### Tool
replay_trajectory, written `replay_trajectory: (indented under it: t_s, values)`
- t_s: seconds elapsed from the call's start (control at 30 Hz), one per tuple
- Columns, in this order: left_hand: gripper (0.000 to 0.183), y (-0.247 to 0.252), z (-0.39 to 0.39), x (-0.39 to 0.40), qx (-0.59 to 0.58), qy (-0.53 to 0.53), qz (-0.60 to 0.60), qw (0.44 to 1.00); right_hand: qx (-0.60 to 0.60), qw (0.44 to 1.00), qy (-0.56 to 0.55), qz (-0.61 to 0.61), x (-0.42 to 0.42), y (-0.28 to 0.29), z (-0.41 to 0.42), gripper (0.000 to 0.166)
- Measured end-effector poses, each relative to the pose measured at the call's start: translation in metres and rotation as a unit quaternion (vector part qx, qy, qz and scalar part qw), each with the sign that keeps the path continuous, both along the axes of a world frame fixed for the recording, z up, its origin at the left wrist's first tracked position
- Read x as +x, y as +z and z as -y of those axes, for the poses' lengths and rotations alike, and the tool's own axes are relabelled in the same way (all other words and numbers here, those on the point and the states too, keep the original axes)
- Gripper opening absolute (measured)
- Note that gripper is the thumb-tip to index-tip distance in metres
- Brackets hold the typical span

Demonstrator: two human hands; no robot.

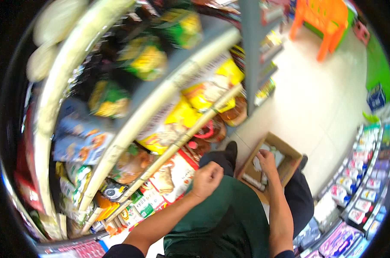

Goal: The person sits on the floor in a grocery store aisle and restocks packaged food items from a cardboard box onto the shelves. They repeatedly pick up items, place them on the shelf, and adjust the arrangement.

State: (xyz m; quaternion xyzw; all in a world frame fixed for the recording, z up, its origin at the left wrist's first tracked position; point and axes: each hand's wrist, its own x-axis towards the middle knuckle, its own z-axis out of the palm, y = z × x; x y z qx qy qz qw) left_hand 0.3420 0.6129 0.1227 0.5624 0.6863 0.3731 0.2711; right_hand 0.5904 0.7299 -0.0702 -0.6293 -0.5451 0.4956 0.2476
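My left hand [209, 180] is raised in front of my dark green top, on the shelf side. Its fingers are curled together, and no object shows in them. Over an open cardboard box [287, 169] on the floor hovers my right hand [266, 162], thumb and fingers bent inward. Whether it pinches something small cannot be made out. Inside the box lie white items [257, 164], partly covered by the hand and blurred. The box stands between my legs. Nearest my left hand on the shelf is a red and white package [182, 172].
Shelves with pale edge strips [164, 101] fill the left, holding yellow bags [211, 84] and green-and-yellow packs [146, 61]. A grey upright [249, 58] marks their end. Bottles [341, 193] line the right shelf. An orange plastic chair [322, 19] stands on the tiled floor [306, 87].
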Motion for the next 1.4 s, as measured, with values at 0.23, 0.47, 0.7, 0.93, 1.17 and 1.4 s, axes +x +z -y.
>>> replay_trajectory:
  t_s: [0.23, 0.47, 0.7, 0.93, 1.17, 1.4]
  values:
    - [0.013, 0.002, 0.020, -0.017, 0.034, -0.009, -0.009, 0.999, 0.209, 0.960, 0.083, -0.168, -0.110, 0.333, -0.022, 0.035]
    - [0.013, 0.021, 0.034, -0.031, -0.049, -0.030, 0.279, 0.958, 0.622, 0.773, 0.110, -0.060, -0.220, 0.539, -0.003, 0.039]
    - [0.015, 0.100, 0.070, -0.034, -0.041, -0.075, 0.448, 0.890, 0.640, 0.758, 0.032, 0.125, -0.271, 0.597, -0.022, 0.055]
    - [0.015, 0.091, 0.097, -0.043, -0.062, -0.050, 0.470, 0.879, 0.669, 0.724, 0.052, 0.159, -0.297, 0.609, 0.014, 0.050]
    - [0.015, 0.103, 0.111, -0.050, -0.051, -0.033, 0.485, 0.872, 0.633, 0.736, 0.098, 0.220, -0.311, 0.628, 0.003, 0.044]
    - [0.014, 0.131, 0.117, -0.070, -0.004, -0.017, 0.483, 0.876, 0.459, 0.877, 0.072, -0.125, -0.309, 0.624, -0.041, 0.040]
